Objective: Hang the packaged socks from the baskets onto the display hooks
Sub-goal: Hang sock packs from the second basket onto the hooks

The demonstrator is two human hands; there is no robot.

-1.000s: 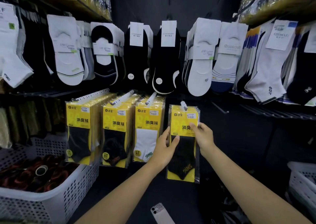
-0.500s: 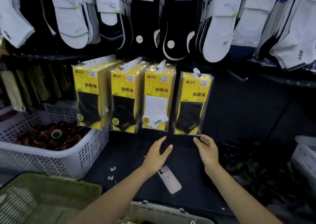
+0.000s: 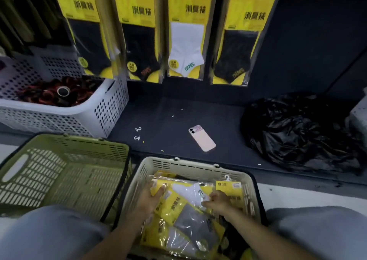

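Note:
A beige basket (image 3: pixel 195 166) between my knees holds several yellow sock packs. My left hand (image 3: pixel 150 197) grips the upper left edge of a pack with white socks (image 3: pixel 190 195). My right hand (image 3: pixel 217 201) pinches the same pack's right side, fingers curled. Under it lies a pack with grey socks (image 3: pixel 190 219), and another pack (image 3: pixel 229 187) stands at the basket's right side. Four rows of yellow packs hang on the display above: dark socks (image 3: pixel 87 41), dark socks (image 3: pixel 140 45), white socks (image 3: pixel 186 47) and dark socks (image 3: pixel 237 51).
An empty green basket (image 3: pixel 65 172) sits to the left. A white basket (image 3: pixel 65 108) with dark and red items stands behind it. A pink phone (image 3: pixel 202 138), two small white hooks (image 3: pixel 137 133) and a black plastic bag (image 3: pixel 297 132) lie on the dark shelf.
My view has dropped from the hanging display to the baskets. Both hands left the hung pack of dark socks, came down into the beige basket and took hold of a white-sock pack.

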